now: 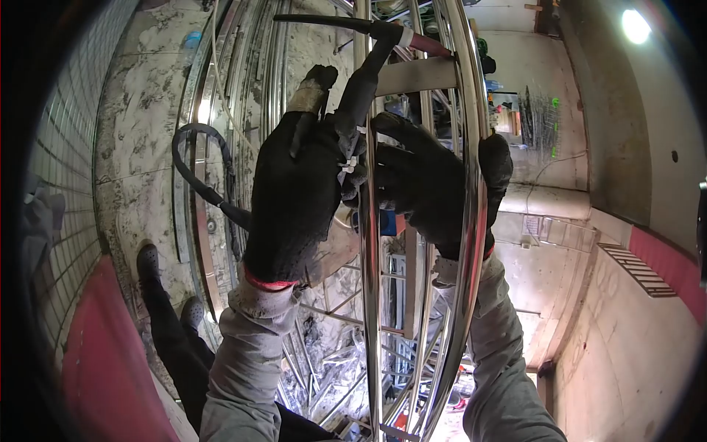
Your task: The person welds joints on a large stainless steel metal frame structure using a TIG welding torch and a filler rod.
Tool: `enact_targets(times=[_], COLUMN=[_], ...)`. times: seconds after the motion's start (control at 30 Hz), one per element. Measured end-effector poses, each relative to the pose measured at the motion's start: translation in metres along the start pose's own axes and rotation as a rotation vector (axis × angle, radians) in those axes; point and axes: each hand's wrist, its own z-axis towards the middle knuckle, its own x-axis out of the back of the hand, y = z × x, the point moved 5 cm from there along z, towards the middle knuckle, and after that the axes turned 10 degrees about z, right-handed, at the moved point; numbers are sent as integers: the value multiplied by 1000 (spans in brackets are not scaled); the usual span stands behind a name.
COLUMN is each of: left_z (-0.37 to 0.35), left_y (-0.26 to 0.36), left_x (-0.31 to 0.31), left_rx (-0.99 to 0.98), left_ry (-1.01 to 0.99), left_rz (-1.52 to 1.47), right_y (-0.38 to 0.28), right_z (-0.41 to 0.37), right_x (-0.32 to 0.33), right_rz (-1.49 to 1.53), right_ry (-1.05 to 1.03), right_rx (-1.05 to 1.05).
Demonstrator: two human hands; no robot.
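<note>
My left hand (291, 191), in a black glove with a red cuff edge, is closed around the black handle of a TIG welding torch (361, 85). At the torch head, a long black back cap points left and a reddish nozzle (431, 46) points right, close to a flat crosspiece (416, 76) between polished steel tubes. My right hand (434, 184), also gloved in black, grips the frame from behind the right steel tube (471, 221). Its fingers reach toward the left tube (370, 280), partly hidden by it. Small silvery bits (348, 165) show between the hands.
The black torch cable (184, 158) loops out on the left. Long metal profiles (254, 59) lie along the floor. Lower down are more metal bars (339, 309). A mesh panel (66, 147) stands at left, and a person's dark-clad legs (173, 331) show near it.
</note>
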Motion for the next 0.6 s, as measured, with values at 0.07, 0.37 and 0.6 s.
enact_targets(times=[0.07,0.37,0.6], left_z=[1,-2,2], left_y=[0,13,9], left_x=[-1,-5,5], left_rx=[-18,-52,-8], left_ry=[-32,53,18], left_rz=[51,41,138], right_y=[-1,2,2], right_z=[-1,3,3], right_x=[-2,2,0], right_rz=[-20,207,67], right_ry=[17,-128,-43], right_rx=[2,10,15])
